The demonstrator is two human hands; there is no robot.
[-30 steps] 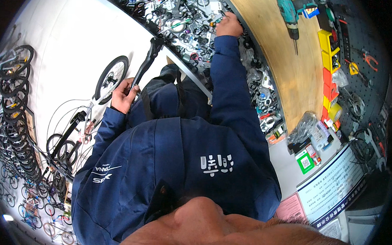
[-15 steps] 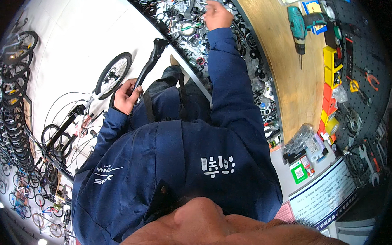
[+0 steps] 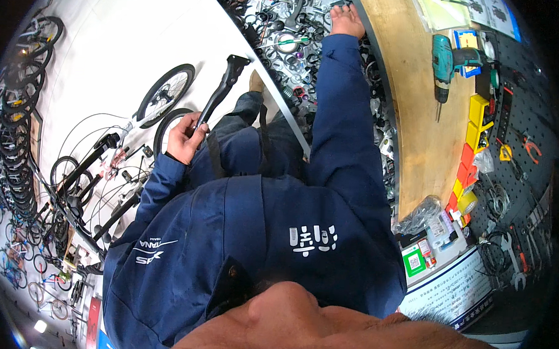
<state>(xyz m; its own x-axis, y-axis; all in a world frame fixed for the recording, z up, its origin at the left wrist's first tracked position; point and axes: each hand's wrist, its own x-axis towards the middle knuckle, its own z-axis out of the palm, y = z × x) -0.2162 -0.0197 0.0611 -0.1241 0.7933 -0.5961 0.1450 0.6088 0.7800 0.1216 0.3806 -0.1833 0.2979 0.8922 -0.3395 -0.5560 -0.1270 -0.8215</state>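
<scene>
My left hand [image 3: 186, 139] is closed around the narrow end of a black bicycle kickstand [image 3: 221, 92]. The kickstand slants up and away from me, its wider block-like end near the drawer's pale edge. My right arm stretches far forward over a drawer full of loose bike parts [image 3: 284, 72]. At the drawer's far right end my right hand [image 3: 346, 21] lies over the parts with its fingers apart, and nothing shows in it. A thin green-handled tool [image 3: 293, 43] rests on the parts to the left of that hand, beside a round metal ring.
Right of the drawer runs a wooden bench top [image 3: 413, 118] with a teal cordless drill [image 3: 443, 63] and yellow and red bins [image 3: 475, 114]. Tools hang on a dark pegboard [image 3: 525, 110]. A bicycle [image 3: 93, 160] stands at my left, with rows of wheels [image 3: 20, 119] beyond.
My right hand has moved right and farther away across the drawer, and its fingers have spread. The left hand keeps its hold on the kickstand. The whole view has shifted slightly.
</scene>
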